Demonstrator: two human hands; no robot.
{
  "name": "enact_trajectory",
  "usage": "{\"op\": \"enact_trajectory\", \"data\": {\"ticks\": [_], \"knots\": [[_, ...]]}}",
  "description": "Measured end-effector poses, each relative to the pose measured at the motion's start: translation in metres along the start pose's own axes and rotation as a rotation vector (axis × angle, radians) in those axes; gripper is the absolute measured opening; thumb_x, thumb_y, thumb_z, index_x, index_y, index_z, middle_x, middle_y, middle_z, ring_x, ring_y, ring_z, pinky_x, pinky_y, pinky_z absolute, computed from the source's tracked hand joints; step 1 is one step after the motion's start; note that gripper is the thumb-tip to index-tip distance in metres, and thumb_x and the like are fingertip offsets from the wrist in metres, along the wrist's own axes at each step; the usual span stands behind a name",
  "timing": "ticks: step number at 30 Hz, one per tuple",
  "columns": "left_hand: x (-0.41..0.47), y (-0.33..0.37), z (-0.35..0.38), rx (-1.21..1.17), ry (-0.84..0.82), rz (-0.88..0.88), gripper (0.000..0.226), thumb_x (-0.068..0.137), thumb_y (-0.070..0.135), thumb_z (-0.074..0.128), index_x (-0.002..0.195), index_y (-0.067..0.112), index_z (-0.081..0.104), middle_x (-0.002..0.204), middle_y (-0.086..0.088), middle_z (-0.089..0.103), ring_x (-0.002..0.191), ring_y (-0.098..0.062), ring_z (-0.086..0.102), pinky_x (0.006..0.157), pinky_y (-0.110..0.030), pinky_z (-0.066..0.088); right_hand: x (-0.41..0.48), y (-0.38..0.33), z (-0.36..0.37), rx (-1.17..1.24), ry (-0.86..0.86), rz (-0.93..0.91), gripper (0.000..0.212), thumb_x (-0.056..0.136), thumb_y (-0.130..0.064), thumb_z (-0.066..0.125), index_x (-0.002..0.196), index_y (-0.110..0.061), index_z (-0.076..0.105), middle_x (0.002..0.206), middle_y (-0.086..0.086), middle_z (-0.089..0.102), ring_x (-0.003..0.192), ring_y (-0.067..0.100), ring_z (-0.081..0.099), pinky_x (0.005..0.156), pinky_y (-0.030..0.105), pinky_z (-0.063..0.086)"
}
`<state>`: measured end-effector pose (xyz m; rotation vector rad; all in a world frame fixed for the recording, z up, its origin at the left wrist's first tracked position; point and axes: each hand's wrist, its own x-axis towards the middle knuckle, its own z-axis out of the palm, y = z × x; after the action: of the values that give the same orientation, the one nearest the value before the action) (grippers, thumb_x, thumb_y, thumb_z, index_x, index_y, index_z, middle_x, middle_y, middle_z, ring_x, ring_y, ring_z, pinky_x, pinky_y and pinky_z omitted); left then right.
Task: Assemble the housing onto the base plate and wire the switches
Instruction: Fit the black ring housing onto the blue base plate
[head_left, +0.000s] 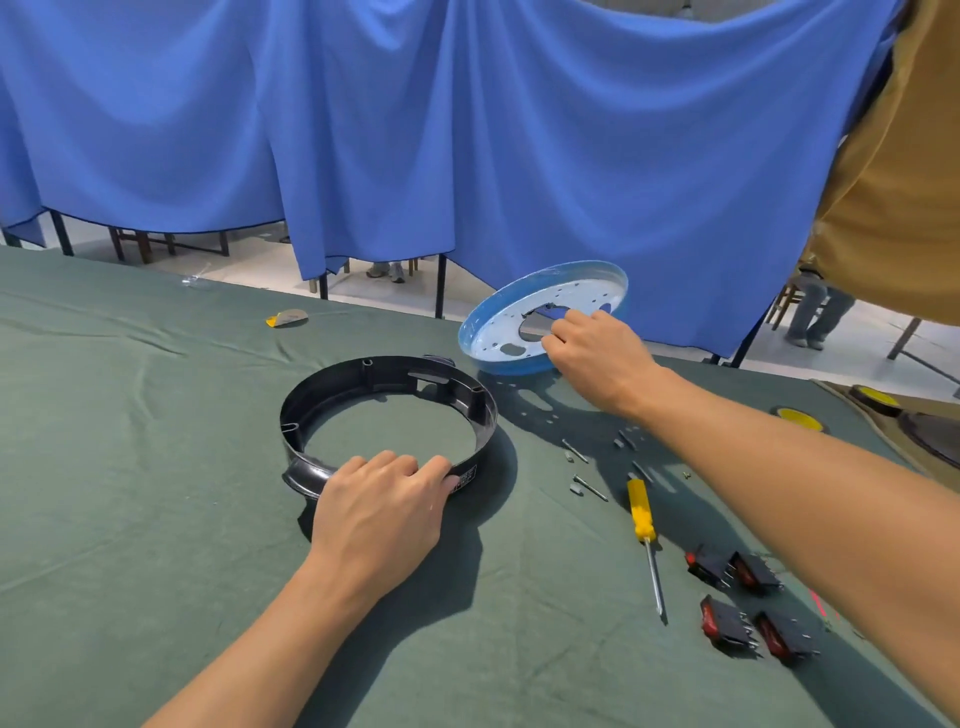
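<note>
A black ring-shaped housing (384, 379) lies flat on the green cloth. My left hand (382, 506) grips its near rim, fingers curled over the edge. Behind and to the right, a round blue base plate (498, 322) with many holes is tilted up off the cloth. My right hand (592, 358) holds it with fingers hooked through its large central opening. Several black rocker switches with red buttons (748, 603) lie at the right front. A yellow-handled screwdriver (644, 535) lies left of them.
Several loose screws (592, 467) are scattered between the housing and the screwdriver. Yellow-and-black round parts (800, 418) sit at the right edge. A small yellow item (287, 318) lies at the far side. A blue curtain (415, 130) hangs behind the table.
</note>
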<state>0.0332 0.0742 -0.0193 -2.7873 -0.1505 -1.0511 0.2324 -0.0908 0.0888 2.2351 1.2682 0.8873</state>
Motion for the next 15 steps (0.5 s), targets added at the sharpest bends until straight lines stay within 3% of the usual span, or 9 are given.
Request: {"op": "enact_trajectory", "data": {"ticks": [8, 12, 15], "knots": [[-0.005, 0.001, -0.003, 0.017, 0.065, 0.007, 0.030, 0.094, 0.035, 0.048, 0.078, 0.019, 0.068, 0.062, 0.001, 0.058, 0.062, -0.024, 0.057, 0.056, -0.036, 0.043, -0.043, 0.006, -0.049, 0.049, 0.074, 0.049, 0.023, 0.086, 0.006, 0.040, 0.098, -0.005, 0.057, 0.095, 0.011, 0.057, 0.085, 0.028, 0.048, 0.066, 0.033, 0.031], [-0.007, 0.001, -0.007, -0.033, 0.098, 0.019, 0.030, 0.091, 0.032, 0.047, 0.095, 0.016, 0.073, 0.090, -0.004, 0.069, 0.079, -0.028, 0.064, 0.070, -0.038, 0.048, -0.070, -0.003, -0.075, 0.190, 0.147, 0.117, 0.023, 0.084, 0.008, 0.048, 0.099, -0.002, 0.061, 0.094, 0.013, 0.059, 0.088, 0.030, 0.050, 0.069, 0.036, 0.038], [-0.013, 0.003, -0.014, -0.091, 0.043, -0.017, 0.042, 0.090, 0.034, 0.041, 0.108, 0.012, 0.072, 0.112, -0.008, 0.071, 0.094, -0.029, 0.067, 0.079, -0.039, 0.051, -0.091, -0.007, -0.095, 0.459, 0.240, 0.223, 0.020, 0.088, 0.001, 0.057, 0.108, -0.003, 0.062, 0.100, 0.009, 0.059, 0.096, 0.027, 0.049, 0.078, 0.030, 0.039]]}}
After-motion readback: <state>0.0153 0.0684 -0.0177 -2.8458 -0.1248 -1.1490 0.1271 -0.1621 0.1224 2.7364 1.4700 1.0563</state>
